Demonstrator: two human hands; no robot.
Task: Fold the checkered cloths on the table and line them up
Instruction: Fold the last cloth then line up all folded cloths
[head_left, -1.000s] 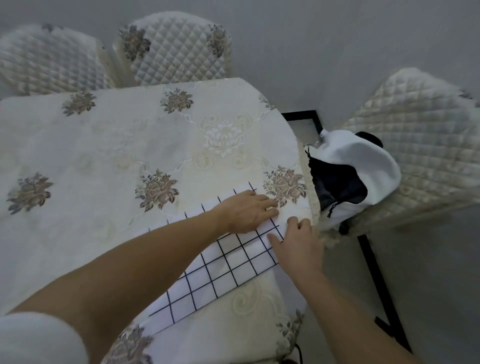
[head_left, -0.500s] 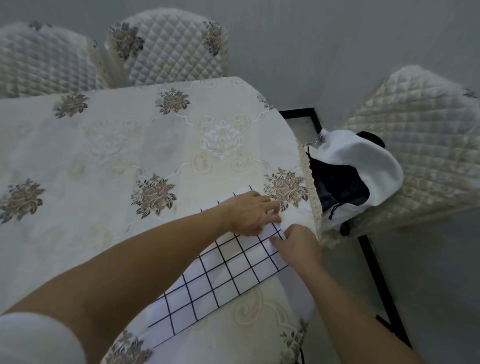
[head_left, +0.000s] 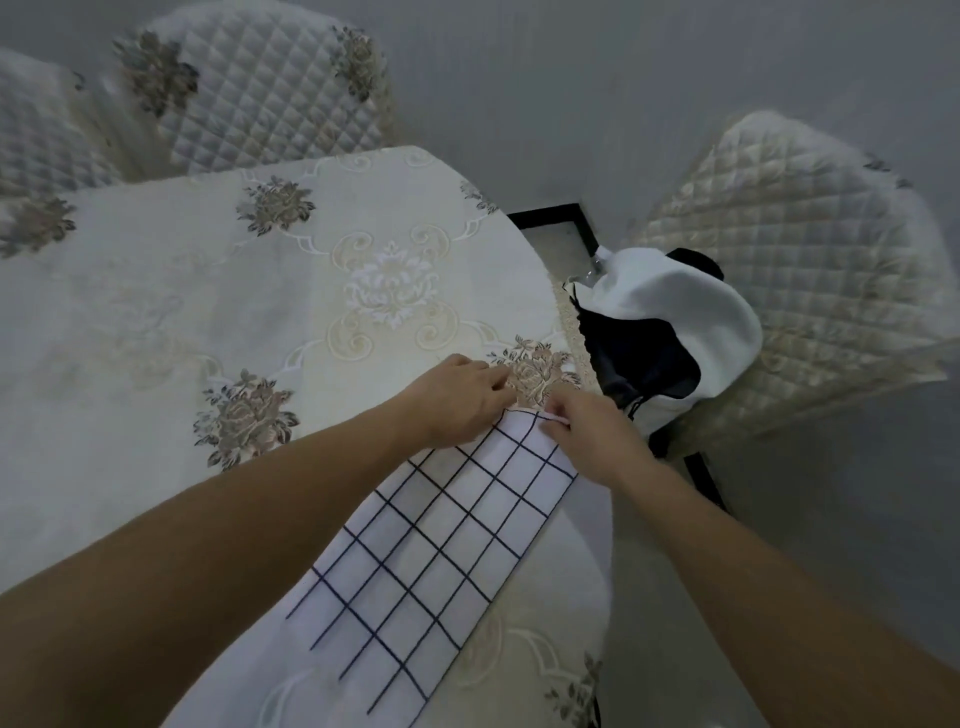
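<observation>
Early days, we reckon: the white black-gridded cloth (head_left: 441, 545) lies as a long strip by the cream floral table's (head_left: 156, 312) right edge. Our right hand (head_left: 592, 436) pinches its far corner, and our left hand (head_left: 462, 400) covers the other, can't tell its grip. Lining up not started.

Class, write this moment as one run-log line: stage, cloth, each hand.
stage: folding | checkered cloth: long strip lying on table | left hand: on far end, grip unclear | right hand: pinches far corner
</observation>
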